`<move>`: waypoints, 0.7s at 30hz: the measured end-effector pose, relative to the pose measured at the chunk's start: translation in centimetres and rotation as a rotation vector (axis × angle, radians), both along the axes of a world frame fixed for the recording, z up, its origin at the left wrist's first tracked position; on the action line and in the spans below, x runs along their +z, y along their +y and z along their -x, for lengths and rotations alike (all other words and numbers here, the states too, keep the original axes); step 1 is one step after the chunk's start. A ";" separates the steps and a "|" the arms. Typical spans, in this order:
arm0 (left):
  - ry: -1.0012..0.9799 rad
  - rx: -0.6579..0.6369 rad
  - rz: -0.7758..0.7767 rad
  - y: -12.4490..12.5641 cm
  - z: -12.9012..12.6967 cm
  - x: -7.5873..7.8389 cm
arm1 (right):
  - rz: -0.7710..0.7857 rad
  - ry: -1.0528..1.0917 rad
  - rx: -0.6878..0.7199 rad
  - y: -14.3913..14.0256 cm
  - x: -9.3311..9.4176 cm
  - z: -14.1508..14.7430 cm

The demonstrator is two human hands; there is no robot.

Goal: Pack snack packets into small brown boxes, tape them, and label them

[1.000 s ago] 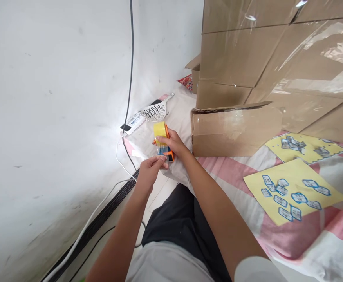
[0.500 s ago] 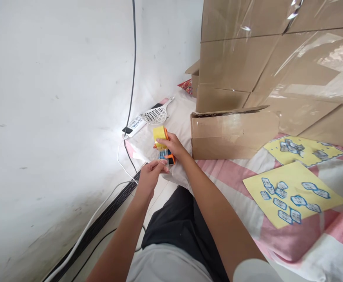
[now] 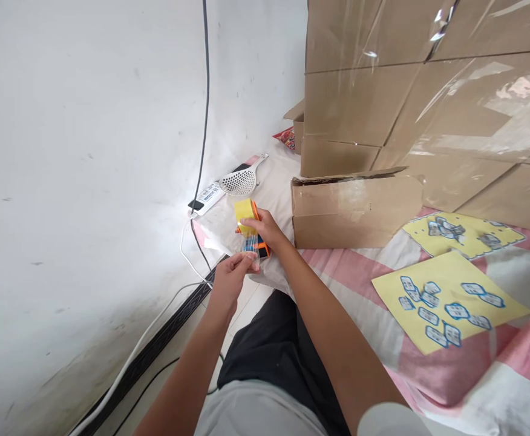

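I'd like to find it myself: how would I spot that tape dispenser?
Start at the stack of brown cardboard boxes; left of its lowest box, the right hand holds the orange plastic tape dispenser with a yellow roll. Nothing nearby shares its bright orange and yellow.

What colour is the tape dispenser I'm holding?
Orange, with a yellow roll: the tape dispenser in the right hand, seen in the head view.
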State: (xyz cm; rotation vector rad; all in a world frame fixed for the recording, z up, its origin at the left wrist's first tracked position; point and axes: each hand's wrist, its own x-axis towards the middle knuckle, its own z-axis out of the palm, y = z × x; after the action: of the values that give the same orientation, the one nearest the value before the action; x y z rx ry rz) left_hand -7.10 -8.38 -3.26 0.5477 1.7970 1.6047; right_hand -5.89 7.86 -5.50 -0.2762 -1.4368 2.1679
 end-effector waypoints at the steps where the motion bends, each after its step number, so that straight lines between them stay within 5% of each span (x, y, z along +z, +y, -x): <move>1: 0.009 0.000 0.004 0.0 0.0 0.1 | 0.003 -0.008 0.004 0.0 0.0 0.0; 11: 0.123 -0.113 0.022 0.5 2.0 1.4 | 0.067 -0.123 0.025 1.1 0.3 0.1; 21: 0.130 -0.169 0.053 0.0 2.4 0.3 | 0.022 -0.303 0.032 0.4 2.7 -0.4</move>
State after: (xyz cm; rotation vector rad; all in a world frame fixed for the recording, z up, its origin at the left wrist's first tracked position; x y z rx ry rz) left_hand -9.46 -8.42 -2.93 0.7730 1.8283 1.4314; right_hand -5.51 8.27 -2.79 -0.6156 -1.5873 2.2404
